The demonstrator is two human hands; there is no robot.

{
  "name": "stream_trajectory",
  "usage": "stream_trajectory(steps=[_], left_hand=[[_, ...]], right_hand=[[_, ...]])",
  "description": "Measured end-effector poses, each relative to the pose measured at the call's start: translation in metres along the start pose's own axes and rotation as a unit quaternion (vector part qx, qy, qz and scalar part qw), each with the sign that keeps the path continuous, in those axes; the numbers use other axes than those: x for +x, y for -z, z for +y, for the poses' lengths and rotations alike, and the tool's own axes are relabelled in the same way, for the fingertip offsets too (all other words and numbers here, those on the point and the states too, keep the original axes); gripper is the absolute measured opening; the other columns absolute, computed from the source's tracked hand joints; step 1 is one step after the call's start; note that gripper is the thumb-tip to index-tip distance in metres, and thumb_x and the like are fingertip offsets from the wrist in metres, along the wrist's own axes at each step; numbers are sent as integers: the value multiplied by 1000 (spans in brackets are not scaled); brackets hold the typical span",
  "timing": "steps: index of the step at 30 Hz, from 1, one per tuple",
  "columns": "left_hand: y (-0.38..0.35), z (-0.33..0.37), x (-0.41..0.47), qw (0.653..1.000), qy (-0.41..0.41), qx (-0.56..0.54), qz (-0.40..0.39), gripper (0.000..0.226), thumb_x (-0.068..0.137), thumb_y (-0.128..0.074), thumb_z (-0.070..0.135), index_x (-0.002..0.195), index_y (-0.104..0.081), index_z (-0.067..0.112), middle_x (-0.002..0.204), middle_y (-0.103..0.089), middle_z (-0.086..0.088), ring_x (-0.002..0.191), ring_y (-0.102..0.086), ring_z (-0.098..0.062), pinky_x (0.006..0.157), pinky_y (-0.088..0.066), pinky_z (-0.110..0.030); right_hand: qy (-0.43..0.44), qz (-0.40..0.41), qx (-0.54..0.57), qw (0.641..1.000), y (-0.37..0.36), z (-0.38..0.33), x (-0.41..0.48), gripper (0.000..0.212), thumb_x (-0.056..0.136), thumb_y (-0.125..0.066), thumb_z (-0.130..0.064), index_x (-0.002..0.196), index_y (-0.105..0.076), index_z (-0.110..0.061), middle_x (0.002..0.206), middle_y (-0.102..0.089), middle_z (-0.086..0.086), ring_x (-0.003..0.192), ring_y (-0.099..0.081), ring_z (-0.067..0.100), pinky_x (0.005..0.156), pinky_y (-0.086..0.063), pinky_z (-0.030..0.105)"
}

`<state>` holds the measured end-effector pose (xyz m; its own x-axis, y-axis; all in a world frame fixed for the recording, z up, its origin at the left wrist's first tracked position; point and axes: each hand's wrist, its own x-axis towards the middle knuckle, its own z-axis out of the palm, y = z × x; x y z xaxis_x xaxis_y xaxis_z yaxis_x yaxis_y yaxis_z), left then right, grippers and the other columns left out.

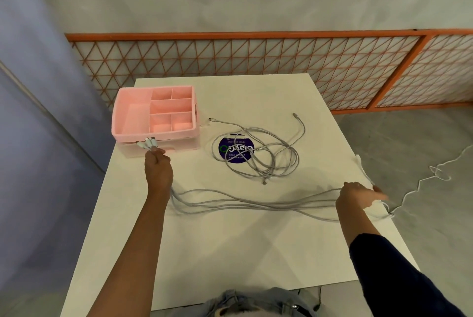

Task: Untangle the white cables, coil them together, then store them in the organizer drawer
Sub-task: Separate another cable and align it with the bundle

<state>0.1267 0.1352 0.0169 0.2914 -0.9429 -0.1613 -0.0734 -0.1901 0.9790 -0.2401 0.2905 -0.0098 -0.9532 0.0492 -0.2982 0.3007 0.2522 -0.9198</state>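
Several white cables (245, 204) lie stretched side by side across the white table (230, 252). My left hand (157, 169) grips their plug ends just in front of the pink organizer (133, 117), whose drawer is closed. My right hand (358, 195) rests on the same cables near the table's right edge, fingers curled around them. More white cables (258, 155) lie in a loose tangle at the table's middle, over a round purple sticker (235, 151).
The organizer's top tray has several open compartments. One cable end trails off the right table edge onto the grey floor (409, 153). An orange lattice fence (256, 55) stands behind the table. A blue wall is at left.
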Motion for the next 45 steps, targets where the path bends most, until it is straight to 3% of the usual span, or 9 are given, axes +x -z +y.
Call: stream_trajectory(steps=[5,10,13,16,20,23,32,37,45], left_hand=[[-11,5,-7,999,-12,12,-30,31,104,-27,27,78,-44,26,68,-42,1,56,-35,-12,53,-28,-25],[-17,11,-15,998,-22,17,-53,32,105,-27,28,79,-44,25,67,-40,1,55,-34,-12,53,-29,-24],[-18,16,-20,998,-18,-6,-68,31,105,-27,28,79,-43,24,66,-38,0,53,-32,-11,48,-30,-21],[-17,26,-24,995,-12,-54,-79,32,106,-26,26,79,-43,22,64,-35,1,48,-31,-7,39,-26,-14],[-16,38,-26,988,-1,-129,-86,32,106,-26,21,77,-40,19,55,-34,7,39,-25,0,38,-20,-14],[-13,43,-25,981,13,-167,-101,32,106,-27,18,77,-40,19,45,-32,16,38,-22,0,37,-18,-13],[-9,49,-29,959,10,-211,-188,30,106,-29,27,80,-41,16,49,-32,12,44,-28,-3,43,-27,-15],[3,55,-23,951,26,-257,-173,31,106,-30,24,79,-42,16,48,-33,12,41,-27,-2,38,-25,-14],[23,56,-1,943,100,-318,-22,33,104,-26,17,74,-39,18,44,-34,11,37,-25,-3,35,-19,-16]], right_hand=[[-6,-28,-16,999,5,26,20,35,98,-29,-18,122,-42,2,104,-53,18,75,-54,1,67,-35,10],[-123,-38,-6,992,6,15,11,53,92,-40,-7,140,-23,-23,97,-54,16,70,-56,23,74,-51,35],[-61,-51,-154,985,5,10,1,51,93,-46,-10,140,-29,-17,142,-30,18,95,-48,31,88,-43,38],[102,-139,-217,961,-9,7,-19,32,93,-52,-14,124,-48,-3,128,-49,22,99,-58,35,83,-43,35],[271,-393,-237,846,-43,-1,-75,21,95,-56,-22,103,-63,-4,93,-68,9,84,-64,25,62,-42,11],[295,-580,-250,717,-65,-8,-127,21,96,-56,-26,105,-64,-9,98,-67,3,91,-64,21,68,-47,15],[322,-768,-333,442,-91,-21,-234,35,94,-57,-32,123,-56,-12,130,-58,4,119,-51,15,96,-36,23],[342,-747,-284,495,-80,-12,-258,33,103,-32,-37,83,-47,-17,76,-59,3,71,-54,18,74,-45,31],[392,-692,-296,530,-64,8,-260,40,102,-25,-47,73,-34,-21,62,-42,-2,66,-43,25,68,-37,38]])
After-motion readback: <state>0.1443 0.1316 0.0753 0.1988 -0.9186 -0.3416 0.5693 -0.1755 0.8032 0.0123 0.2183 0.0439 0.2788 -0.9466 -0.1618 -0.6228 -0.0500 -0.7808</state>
